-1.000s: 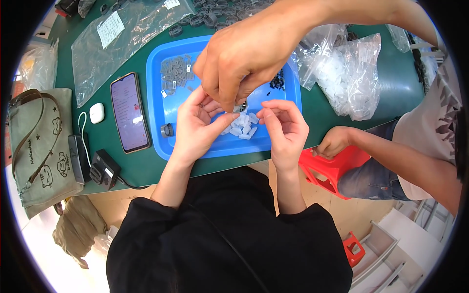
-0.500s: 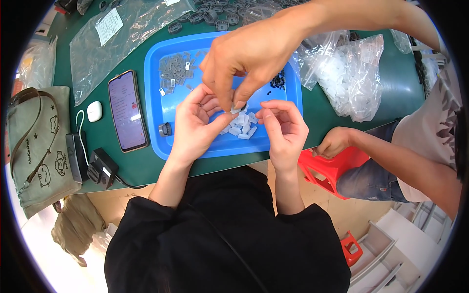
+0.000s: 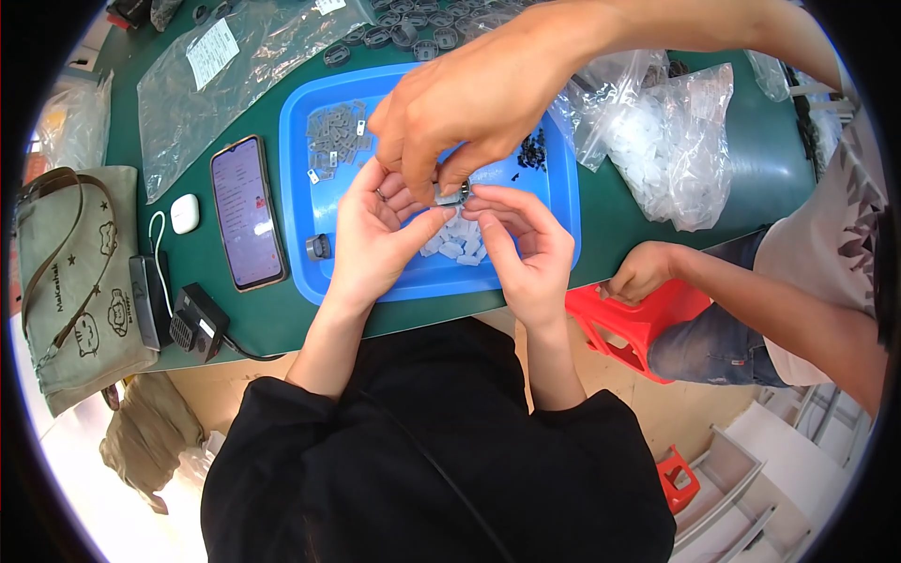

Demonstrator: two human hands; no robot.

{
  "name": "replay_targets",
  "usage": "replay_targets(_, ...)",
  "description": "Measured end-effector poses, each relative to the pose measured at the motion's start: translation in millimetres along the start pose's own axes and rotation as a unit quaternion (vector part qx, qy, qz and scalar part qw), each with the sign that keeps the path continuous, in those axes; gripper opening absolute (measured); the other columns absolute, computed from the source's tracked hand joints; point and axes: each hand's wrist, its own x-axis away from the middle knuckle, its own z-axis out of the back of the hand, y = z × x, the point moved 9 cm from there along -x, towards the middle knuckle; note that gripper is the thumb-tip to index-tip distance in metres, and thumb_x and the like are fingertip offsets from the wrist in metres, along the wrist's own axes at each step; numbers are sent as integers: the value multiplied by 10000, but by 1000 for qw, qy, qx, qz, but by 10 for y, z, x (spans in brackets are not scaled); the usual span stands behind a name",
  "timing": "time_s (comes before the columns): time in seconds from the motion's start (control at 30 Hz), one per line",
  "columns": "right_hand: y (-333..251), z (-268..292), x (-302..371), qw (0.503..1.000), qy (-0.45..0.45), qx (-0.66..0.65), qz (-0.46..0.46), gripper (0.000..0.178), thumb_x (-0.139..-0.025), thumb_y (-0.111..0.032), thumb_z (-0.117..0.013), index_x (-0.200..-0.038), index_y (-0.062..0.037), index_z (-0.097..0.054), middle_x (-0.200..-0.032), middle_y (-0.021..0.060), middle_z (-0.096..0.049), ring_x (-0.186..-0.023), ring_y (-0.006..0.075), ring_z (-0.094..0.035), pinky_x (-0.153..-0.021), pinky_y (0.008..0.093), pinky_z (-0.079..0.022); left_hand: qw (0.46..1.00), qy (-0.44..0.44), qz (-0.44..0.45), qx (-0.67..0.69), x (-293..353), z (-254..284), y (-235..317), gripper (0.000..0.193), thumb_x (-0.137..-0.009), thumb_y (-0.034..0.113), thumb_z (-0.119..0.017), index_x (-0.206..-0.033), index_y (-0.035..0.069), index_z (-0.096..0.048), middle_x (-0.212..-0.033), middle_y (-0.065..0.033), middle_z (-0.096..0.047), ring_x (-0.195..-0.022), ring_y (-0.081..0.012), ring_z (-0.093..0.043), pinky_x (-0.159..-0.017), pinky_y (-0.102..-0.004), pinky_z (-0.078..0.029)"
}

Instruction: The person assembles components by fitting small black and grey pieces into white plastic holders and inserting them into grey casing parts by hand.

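A left hand (image 3: 371, 230) and a right hand (image 3: 535, 249) work over a shallow blue plastic tray (image 3: 422, 287), beside a small grey piece with a dark end (image 3: 450, 198), held above translucent white plastic pieces (image 3: 460, 248). Left fingers cup loosely, right ones narrow; whether either grips the piece I cannot tell. A co-worker's hand (image 3: 469, 108), fingertips at the piece, partly hides it. Farther lie flat grey tabs (image 3: 333, 136), tiny black parts (image 3: 532, 153) and, on the green desk (image 3: 768, 155), dark oval rings (image 3: 404, 36).
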Motion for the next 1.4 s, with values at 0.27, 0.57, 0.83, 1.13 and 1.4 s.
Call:
replay_targets(0.27,-8,-16,-4,1000,-10,6,8,241,-833,49,-600,-1072,29,-631,-943,107,-687,-873,142,-653,-793,262,-509,1000,10,-16,2,14,6,28,594,-762,-109,-660,-1278,-10,-384,-1160,-144,-580,-1075,-184,-590,-908,-299,-496)
replay_targets(0.57,7,4,-4,1000,-4,-3,5,232,-829,42,-607,-1059,29,-631,-945,108,-687,-874,141,-652,-790,264,-509,999,14,-29,-10,10,-25,46,509,-760,-113,-671,-1183,-5,-411,-1082,-137,-610,-1008,-176,-619,-873,-290,-508)
replay_targets(0.83,40,6,-8,1000,-4,-16,-8,267,-829,46,-607,-1095,29,-609,-967,128,-681,-889,155,-653,-800,267,-513,999,4,-32,-32,18,-37,47,417,-760,-102,-684,-1111,-14,-478,-1019,-111,-636,-936,-140,-637,-832,-269,-519)
replay_targets(1.13,-58,-32,-79,1000,-2,-12,-16,269,-825,22,-641,-1093,25,-614,-886,83,-654,-823,123,-628,-756,250,-505,993,-17,-63,-101,39,-57,86,360,-741,-97,-706,-1064,-31,-560,-1041,-95,-629,-930,-138,-633,-845,-267,-513)
replay_targets(1.4,1,-48,-89,998,-22,-51,-39,250,-841,23,-640,-1089,30,-619,-932,91,-655,-826,122,-634,-746,238,-504,999,-33,4,-39,40,-6,42,327,-775,-80,-685,-1081,-41,-578,-1067,-99,-629,-945,-134,-622,-864,-263,-505)
